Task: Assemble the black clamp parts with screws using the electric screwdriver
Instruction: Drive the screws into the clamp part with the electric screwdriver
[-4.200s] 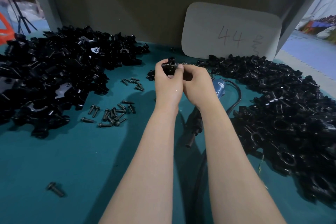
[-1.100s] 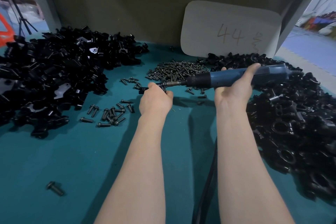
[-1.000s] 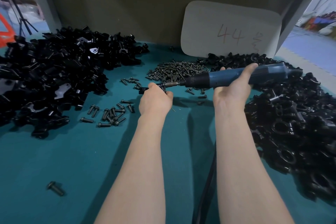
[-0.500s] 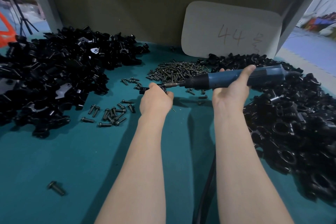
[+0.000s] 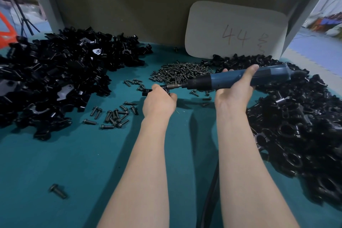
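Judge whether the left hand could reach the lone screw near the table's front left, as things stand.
Probably yes: only bare teal table lies between the left hand and the lone screw. But that hand grips the clamp part, so it would have to let go first.

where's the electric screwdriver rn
Head view, right of centre: the electric screwdriver is gripped in the right hand, bit pointing at the clamp part the left hand holds.

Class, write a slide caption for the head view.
Left hand grips a black clamp part; right hand holds the electric screwdriver against it.
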{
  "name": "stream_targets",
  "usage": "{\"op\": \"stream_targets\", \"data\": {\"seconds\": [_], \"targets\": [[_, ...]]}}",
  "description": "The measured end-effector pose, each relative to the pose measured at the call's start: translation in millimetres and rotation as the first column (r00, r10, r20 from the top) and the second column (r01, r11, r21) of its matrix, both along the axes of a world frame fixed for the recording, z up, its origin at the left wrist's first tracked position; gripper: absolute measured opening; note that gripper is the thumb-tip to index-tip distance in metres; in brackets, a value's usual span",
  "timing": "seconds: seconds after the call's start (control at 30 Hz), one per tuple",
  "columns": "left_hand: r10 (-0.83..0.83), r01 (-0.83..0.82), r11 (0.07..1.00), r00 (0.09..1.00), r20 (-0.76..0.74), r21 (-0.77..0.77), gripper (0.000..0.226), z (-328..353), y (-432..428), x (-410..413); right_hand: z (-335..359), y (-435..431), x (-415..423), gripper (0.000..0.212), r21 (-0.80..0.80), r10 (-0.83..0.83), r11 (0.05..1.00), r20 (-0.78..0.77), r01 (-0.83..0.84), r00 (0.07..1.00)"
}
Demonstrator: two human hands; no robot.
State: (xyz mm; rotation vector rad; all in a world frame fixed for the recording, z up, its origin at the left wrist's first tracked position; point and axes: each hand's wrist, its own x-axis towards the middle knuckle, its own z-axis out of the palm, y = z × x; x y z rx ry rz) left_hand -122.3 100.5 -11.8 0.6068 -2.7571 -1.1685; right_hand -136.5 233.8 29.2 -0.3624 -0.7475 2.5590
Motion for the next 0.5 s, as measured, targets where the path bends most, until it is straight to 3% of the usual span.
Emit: {"op": "stream_targets", "data": {"seconds": [0.5], "targets": [[-0.033, 0.032, 0.999, 0.997, 0.066, 0.015, 0.038, 2.4, -2.2, 0.2, -2.4, -1.5, 2.4, 0.058, 0.039, 0.079, 0.996, -0.097, -0.075, 0.992]]}}
